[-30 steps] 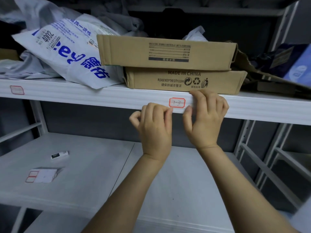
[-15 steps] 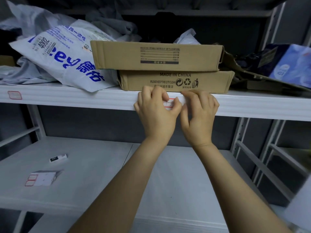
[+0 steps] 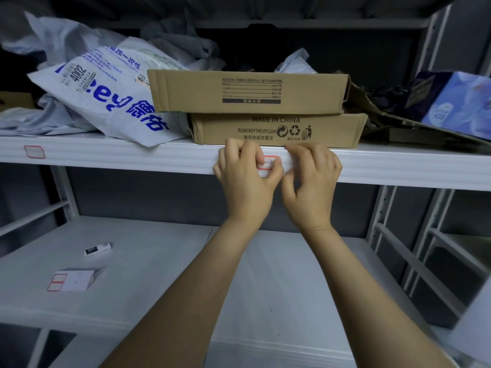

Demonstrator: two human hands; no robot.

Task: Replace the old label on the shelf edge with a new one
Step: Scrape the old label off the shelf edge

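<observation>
I am watching a white shelf edge (image 3: pixel 132 158) running across the scene, with two stacked cardboard boxes (image 3: pixel 265 112) sitting just above it. My left hand (image 3: pixel 243 181) is curling against the edge's middle, its grip pinching the red-bordered label (image 3: pixel 268 162) stuck there. My right hand (image 3: pixel 312 181) is resting bent fingertips just right of the label, grip released.

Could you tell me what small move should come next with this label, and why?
Probably peel the label rightward off the shelf edge with the left hand: its fingers curl over the label's left end, and it looks mostly stuck flat.
</observation>
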